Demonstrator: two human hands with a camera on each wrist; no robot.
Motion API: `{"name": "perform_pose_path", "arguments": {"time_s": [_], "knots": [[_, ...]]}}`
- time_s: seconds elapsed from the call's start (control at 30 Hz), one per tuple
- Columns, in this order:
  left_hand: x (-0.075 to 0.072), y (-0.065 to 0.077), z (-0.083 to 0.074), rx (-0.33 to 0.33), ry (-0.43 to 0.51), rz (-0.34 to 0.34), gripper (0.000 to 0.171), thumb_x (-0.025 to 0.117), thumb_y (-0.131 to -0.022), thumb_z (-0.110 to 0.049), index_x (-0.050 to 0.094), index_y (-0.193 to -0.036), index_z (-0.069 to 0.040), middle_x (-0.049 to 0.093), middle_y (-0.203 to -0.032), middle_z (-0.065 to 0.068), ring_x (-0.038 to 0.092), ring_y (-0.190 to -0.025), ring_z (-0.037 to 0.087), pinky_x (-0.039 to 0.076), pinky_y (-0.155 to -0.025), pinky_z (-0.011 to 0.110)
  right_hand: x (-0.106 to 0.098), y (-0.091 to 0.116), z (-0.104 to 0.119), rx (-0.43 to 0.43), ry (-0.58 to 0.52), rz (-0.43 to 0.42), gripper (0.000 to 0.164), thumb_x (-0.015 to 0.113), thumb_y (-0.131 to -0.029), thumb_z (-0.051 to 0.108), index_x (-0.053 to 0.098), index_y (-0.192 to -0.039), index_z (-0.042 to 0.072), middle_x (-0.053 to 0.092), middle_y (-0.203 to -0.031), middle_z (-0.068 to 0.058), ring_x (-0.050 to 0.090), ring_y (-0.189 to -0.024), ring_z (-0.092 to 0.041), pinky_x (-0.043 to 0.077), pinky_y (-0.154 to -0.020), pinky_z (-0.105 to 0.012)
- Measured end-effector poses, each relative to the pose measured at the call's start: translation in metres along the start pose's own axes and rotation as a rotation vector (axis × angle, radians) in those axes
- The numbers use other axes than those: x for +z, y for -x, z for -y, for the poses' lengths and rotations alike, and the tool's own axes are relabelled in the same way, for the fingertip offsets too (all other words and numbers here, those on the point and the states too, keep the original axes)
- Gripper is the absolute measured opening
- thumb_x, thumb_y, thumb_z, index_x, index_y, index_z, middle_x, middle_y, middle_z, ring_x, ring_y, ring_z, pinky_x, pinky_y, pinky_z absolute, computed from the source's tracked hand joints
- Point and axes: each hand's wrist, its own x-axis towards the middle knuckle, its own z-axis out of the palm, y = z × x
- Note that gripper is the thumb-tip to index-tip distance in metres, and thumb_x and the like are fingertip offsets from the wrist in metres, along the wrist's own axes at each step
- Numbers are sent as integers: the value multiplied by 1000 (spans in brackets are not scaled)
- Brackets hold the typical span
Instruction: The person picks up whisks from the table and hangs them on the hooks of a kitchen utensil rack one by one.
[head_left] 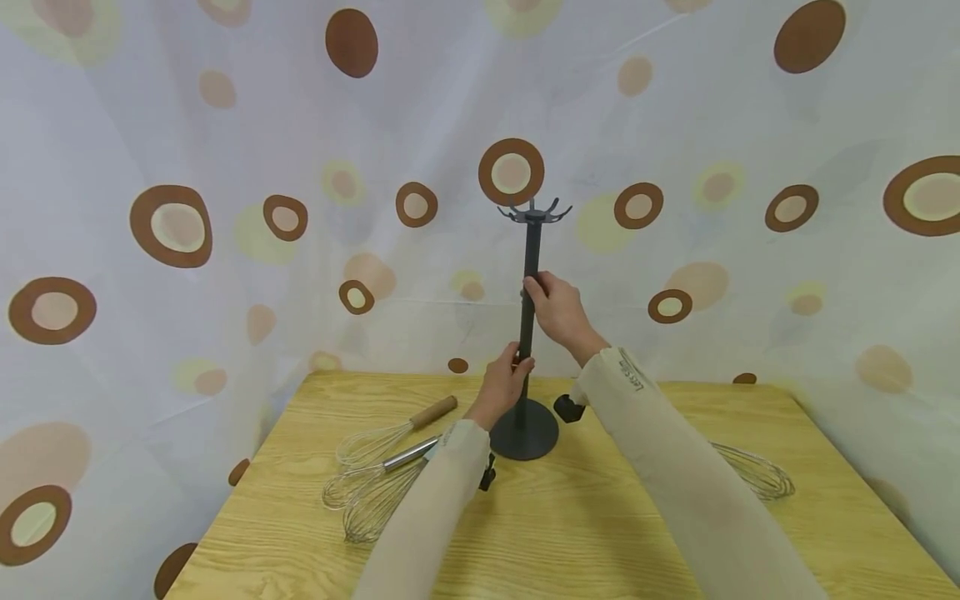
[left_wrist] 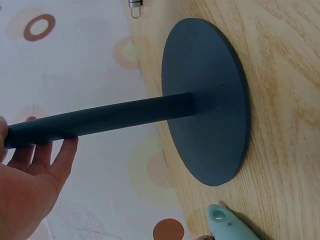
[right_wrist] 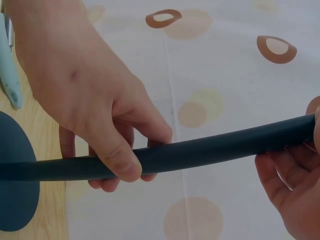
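A dark utensil stand (head_left: 532, 250) rises upright at the middle of the table, its round flat base (head_left: 542, 435) low over the wood. Curved hooks (head_left: 536, 216) fan out from its top. My left hand (head_left: 501, 387) grips the lower part of the pole, thumb on one side and fingers on the other. Higher up, my right hand (head_left: 562, 312) holds the same pole, its thumb across the front. The right wrist view shows both hands, with the left hand (right_wrist: 95, 100) nearer the base and the right hand (right_wrist: 300, 192) partly cut off by the frame edge.
Left of the stand lie a wooden-handled whisk (head_left: 435, 411), a metal-handled whisk (head_left: 411, 452) and a whisk with a light blue handle (left_wrist: 230, 227). Another whisk (head_left: 757, 475) is partly hidden by my right sleeve. A patterned curtain (head_left: 442, 100) hangs behind the table (head_left: 570, 542).
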Motion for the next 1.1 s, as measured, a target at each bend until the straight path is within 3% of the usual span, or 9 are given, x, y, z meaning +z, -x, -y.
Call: {"name": "perform_pose_path", "arguments": {"time_s": [0.17, 0.37, 0.57, 0.8, 1.1], "knots": [[0, 6, -4, 3, -17, -17, 21, 46, -101, -26, 51, -117, -12, 64, -103, 9, 64, -89, 22, 51, -71, 36, -2, 3, 0, -12, -3, 6, 38, 37, -103, 36, 58, -111, 5, 64, -102, -11, 55, -90, -27, 43, -78, -41], [9, 17, 0, 17, -47, -22, 19, 47, -101, -24, 51, -111, -9, 62, -92, 7, 56, -72, 18, 45, -61, 31, -7, 10, -1, -51, 14, 9, 37, 38, -103, 36, 58, -106, 6, 63, -99, -12, 55, -85, -27, 44, -76, -40], [16, 31, 4, -24, -31, 13, 22, 46, -101, -26, 52, -113, -9, 63, -101, 8, 61, -85, 22, 49, -66, 34, -10, 17, -1, -49, 3, 28, 38, 39, -102, 36, 58, -110, 4, 64, -101, -12, 57, -88, -28, 45, -79, -42], [20, 36, 0, -10, -21, 2, 19, 48, -100, -26, 54, -111, -11, 64, -101, 9, 63, -89, 23, 51, -69, 35, -14, 23, -6, -45, -25, 35, 39, 40, -102, 37, 57, -113, 3, 64, -105, -12, 61, -98, -29, 47, -89, -46], [23, 43, -3, 12, -29, 33, 19, 48, -100, -25, 54, -113, -12, 64, -103, 9, 63, -93, 23, 52, -72, 35, -21, 32, -7, -39, -55, 50, 36, 41, -102, 36, 58, -112, 5, 64, -105, -12, 61, -99, -28, 47, -89, -44]]}}
